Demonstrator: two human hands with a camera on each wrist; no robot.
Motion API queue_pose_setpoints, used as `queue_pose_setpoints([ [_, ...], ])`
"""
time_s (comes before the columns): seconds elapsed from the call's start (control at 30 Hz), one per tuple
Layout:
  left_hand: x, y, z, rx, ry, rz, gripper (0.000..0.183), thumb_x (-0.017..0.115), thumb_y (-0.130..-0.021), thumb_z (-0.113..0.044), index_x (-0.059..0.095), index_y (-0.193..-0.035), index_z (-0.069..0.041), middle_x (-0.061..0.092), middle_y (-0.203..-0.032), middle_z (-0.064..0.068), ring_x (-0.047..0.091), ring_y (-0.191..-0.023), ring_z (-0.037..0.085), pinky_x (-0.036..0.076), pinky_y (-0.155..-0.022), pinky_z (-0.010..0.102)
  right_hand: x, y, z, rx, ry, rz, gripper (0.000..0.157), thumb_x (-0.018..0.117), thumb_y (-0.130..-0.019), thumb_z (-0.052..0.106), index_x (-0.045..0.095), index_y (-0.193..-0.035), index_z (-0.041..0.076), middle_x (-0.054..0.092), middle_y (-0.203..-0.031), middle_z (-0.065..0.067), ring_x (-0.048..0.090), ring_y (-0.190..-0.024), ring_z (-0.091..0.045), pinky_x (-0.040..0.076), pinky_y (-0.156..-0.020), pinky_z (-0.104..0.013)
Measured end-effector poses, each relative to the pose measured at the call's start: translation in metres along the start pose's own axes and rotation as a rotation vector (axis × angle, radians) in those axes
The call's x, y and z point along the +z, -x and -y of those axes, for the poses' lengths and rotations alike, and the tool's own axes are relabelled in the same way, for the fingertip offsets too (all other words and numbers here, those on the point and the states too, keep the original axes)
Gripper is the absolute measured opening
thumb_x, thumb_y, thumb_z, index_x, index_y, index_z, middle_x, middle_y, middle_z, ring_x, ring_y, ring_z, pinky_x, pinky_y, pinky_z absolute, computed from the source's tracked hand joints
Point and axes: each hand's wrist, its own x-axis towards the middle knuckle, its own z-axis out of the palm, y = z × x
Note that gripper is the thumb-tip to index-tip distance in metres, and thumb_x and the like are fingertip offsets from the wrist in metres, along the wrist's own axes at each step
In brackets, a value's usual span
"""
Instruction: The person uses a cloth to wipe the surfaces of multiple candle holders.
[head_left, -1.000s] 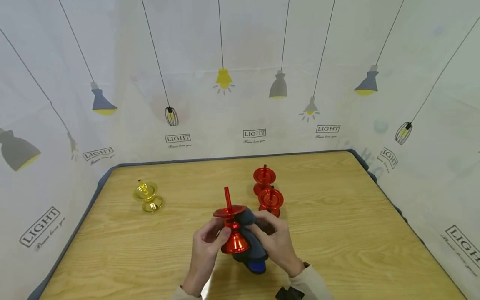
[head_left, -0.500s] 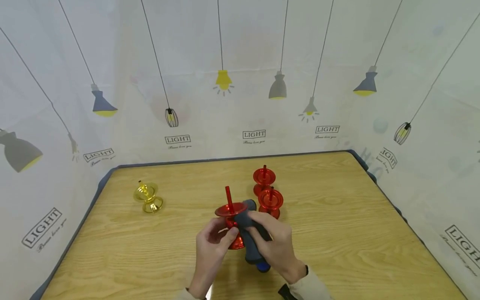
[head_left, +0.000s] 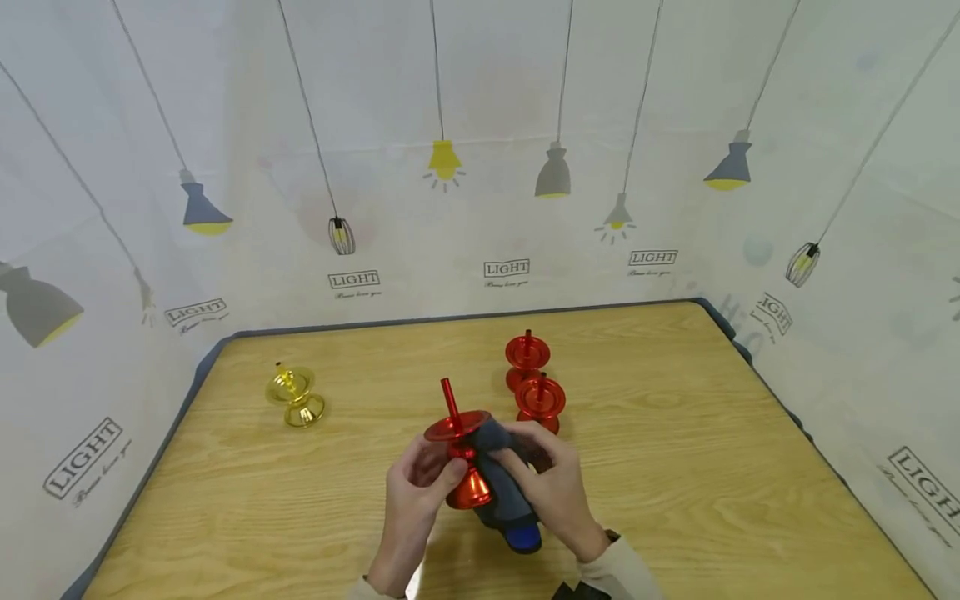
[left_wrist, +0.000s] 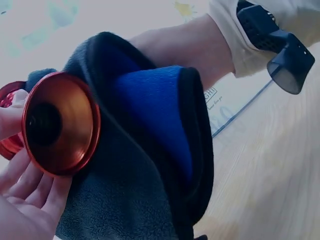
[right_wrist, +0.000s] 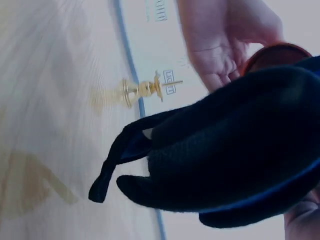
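Pinching a red candlestick point(head_left: 462, 452) at its narrow waist between the thumb and fingers of the left hand point(head_left: 408, 500), held up over the near middle of a wooden table point(head_left: 262, 500). Bunching a dark, blue-backed cloth point(head_left: 506, 487) between thumb and fingers of the right hand point(head_left: 553, 483), against the candlestick's right side. Compared with half a second ago, leaning further left at the spike, with more of the flared base uncovered and more blue showing below. Unmoved beyond the right hand, two more red candlesticks point(head_left: 540, 400), close together. Unmoved too, well off to the left, a gold candlestick point(head_left: 294, 396).
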Motion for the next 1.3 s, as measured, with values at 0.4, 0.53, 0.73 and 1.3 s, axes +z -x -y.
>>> queue_pose_setpoints([
  [0.4,0.004,0.0,0.001,0.041,-0.08,-0.036,0.031,0.07,-0.095,-0.006,0.065,-0.123,0.004,0.073,-0.107,0.009,0.07,-0.097,0.012,0.056,-0.087,0.023,0.001,-0.001,0.002,-0.117,0.221,-0.036,0.036,0.078,-0.083,-0.008,0.072,-0.117,0.005,0.076,-0.108,-0.014,0.074,-0.097,-0.015,0.058,-0.084,-0.022],
  [0.53,0.007,-0.001,0.001,0.105,-0.087,-0.044,0.024,0.072,-0.091,0.0,0.067,-0.114,0.005,0.072,-0.104,0.006,0.071,-0.097,0.012,0.057,-0.089,0.024,0.004,-0.003,0.008,-0.288,0.349,-0.052,0.046,0.081,-0.075,-0.012,0.072,-0.116,0.004,0.075,-0.108,-0.016,0.075,-0.099,-0.024,0.054,-0.094,-0.02],
  [0.73,0.006,-0.002,0.001,0.081,-0.089,-0.058,0.023,0.08,-0.084,0.002,0.069,-0.104,0.004,0.073,-0.092,-0.002,0.071,-0.088,0.013,0.058,-0.083,0.025,0.007,-0.002,0.012,-0.286,0.344,-0.057,0.047,0.081,-0.075,-0.013,0.071,-0.117,0.005,0.075,-0.108,-0.015,0.075,-0.099,-0.024,0.055,-0.092,-0.019],
  [1.3,-0.005,-0.005,0.001,0.041,-0.046,0.056,0.029,0.071,-0.093,-0.004,0.064,-0.12,0.004,0.072,-0.108,0.002,0.068,-0.102,0.014,0.055,-0.09,0.024,0.003,0.0,0.003,0.045,0.094,-0.048,0.031,0.074,-0.088,-0.006,0.072,-0.116,0.006,0.075,-0.106,-0.01,0.071,-0.088,-0.009,0.059,-0.074,-0.024],
])
